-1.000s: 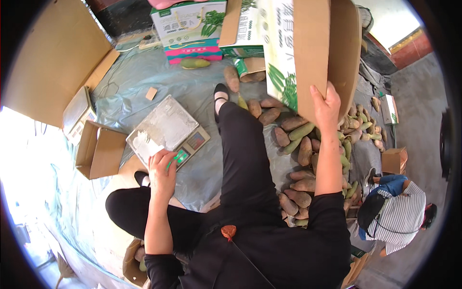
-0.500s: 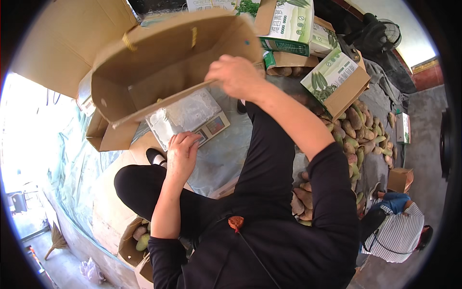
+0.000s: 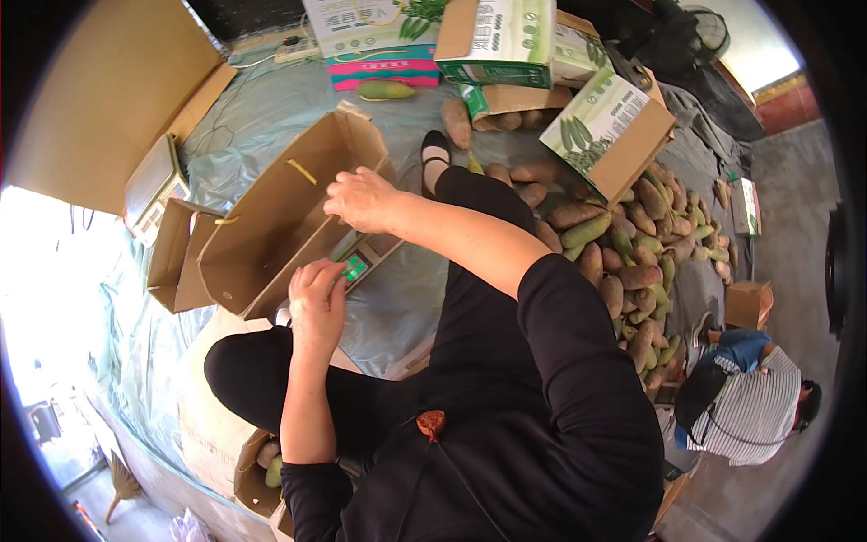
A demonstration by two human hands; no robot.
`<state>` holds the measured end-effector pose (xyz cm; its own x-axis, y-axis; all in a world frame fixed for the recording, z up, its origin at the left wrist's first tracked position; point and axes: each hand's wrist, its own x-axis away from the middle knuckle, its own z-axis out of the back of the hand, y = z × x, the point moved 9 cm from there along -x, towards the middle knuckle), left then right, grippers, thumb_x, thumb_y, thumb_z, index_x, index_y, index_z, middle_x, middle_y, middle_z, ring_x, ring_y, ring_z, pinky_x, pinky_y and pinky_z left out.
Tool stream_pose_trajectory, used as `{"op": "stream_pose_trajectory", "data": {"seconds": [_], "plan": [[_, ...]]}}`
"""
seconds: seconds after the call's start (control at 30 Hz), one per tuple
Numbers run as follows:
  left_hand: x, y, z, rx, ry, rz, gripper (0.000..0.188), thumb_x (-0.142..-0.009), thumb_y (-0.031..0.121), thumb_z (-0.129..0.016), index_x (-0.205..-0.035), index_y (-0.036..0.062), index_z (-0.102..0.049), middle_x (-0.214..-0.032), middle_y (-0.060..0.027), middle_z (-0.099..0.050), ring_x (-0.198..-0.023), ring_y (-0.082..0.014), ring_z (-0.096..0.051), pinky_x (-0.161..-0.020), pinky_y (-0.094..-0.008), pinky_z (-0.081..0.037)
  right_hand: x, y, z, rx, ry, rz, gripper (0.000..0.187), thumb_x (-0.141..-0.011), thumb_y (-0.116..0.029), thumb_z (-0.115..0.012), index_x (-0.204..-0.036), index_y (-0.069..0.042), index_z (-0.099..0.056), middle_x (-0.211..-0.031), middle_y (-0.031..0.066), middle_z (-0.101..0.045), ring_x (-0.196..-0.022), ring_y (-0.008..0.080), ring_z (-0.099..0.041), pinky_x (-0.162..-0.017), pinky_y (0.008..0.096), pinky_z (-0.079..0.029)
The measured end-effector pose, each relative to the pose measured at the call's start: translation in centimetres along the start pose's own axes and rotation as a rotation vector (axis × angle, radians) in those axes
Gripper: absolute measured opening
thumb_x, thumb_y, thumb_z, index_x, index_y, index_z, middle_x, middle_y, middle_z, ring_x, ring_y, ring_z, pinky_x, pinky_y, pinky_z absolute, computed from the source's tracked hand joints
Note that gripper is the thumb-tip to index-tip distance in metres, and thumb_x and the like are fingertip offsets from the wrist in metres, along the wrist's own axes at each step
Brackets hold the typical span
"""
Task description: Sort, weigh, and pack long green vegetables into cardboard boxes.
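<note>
Hands (image 3: 361, 200) by open carton (image 3: 262, 217); plastic sheeting (image 3: 406, 303) around, grey floor (image 3: 795, 217) right.

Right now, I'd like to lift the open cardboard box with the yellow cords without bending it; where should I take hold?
Probably grip the open cardboard box by the rim of its long near wall, coming from above right. Its mouth faces up toward the camera, leaving that thin edge exposed for fingers inside, thumb outside. The right hand is at that rim.
</note>
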<state>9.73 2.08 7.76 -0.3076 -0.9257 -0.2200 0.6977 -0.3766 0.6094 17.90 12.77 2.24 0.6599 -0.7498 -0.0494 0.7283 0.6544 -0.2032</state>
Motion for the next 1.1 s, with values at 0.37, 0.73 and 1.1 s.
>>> {"op": "stream_pose_trajectory", "data": {"seconds": [0.37,0.73,1.1], "plan": [[-0.2,-2.6,1.9,-0.265,0.160,0.030,0.035,-0.078,0.006,-0.065,-0.112,0.0079,-0.063,-0.114,-0.0077,-0.060,-0.118,-0.0313,-0.051,-0.103,-0.0472,-0.031,13.9,9.6,14.7,-0.384,0.829,-0.274,0.017,-0.081,-0.014,-0.066,-0.097,-0.009,-0.068,-0.094,0.0081,-0.066,-0.091,0.0278,-0.060,-0.077,0.0368,-0.049],[-0.5,-7.3,-0.1,-0.669,0.042,0.365,0.063,-0.078,0.015,-0.070,-0.136,0.0187,-0.046,-0.131,-0.0051,-0.052,-0.131,-0.0288,-0.038,-0.108,-0.0652,-0.012,42.4,14.6,-16.1,-0.465,0.127,-1.272,0.018,-0.078,-0.018,-0.065,-0.092,-0.007,-0.070,-0.087,0.0182,-0.067,-0.087,0.0352,-0.064,-0.076,0.0405,-0.050],[-0.6,-10.4,-1.7,-0.771,-0.072,0.381,0.027,-0.080,0.018,-0.067,-0.106,0.0135,-0.064,-0.107,-0.0040,-0.066,-0.107,-0.0249,-0.057,-0.106,-0.0571,-0.021,48.1,10.9,-25.1,-0.500,-0.045,-1.467,0.026,-0.073,-0.018,-0.069,-0.098,-0.012,-0.068,-0.100,0.0128,-0.066,-0.099,0.0332,-0.060,-0.084,0.0413,-0.049]]}}
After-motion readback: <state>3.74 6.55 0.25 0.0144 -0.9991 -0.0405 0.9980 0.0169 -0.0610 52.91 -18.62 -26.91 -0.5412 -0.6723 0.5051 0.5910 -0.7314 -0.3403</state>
